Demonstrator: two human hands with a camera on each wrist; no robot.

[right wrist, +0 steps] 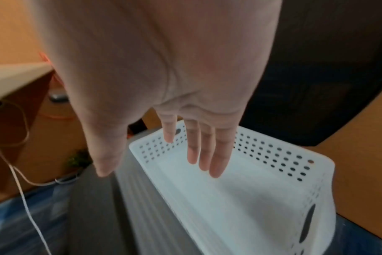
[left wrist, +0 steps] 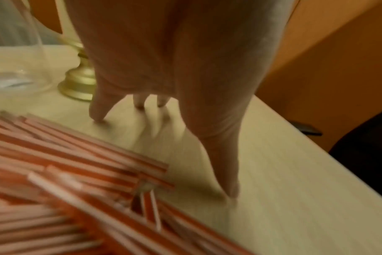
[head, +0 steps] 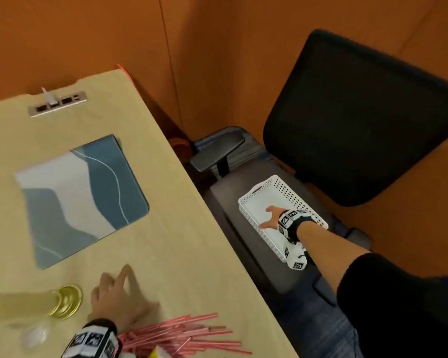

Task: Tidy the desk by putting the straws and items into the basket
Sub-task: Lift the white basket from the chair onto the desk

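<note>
A white perforated basket point(head: 282, 188) point(right wrist: 273, 155) sits on a dark chair seat right of the desk, and nothing shows inside it. My right hand point(head: 270, 218) point(right wrist: 175, 155) hovers over it with straight, spread fingers, holding nothing. A heap of red-and-white straws point(head: 189, 334) point(left wrist: 65, 181) lies at the desk's near edge. My left hand point(head: 117, 298) point(left wrist: 164, 146) rests fingertips down on the desk just beyond the straws, fingers spread, holding nothing.
A gold-based lamp or stand point(head: 66, 301) point(left wrist: 80, 84) and a clear glass point(head: 34, 334) stand left of the left hand. A blue-grey mat point(head: 80, 197) lies mid-desk, a socket strip point(head: 57, 103) at the back. A black chair back point(head: 367, 120) rises behind the basket.
</note>
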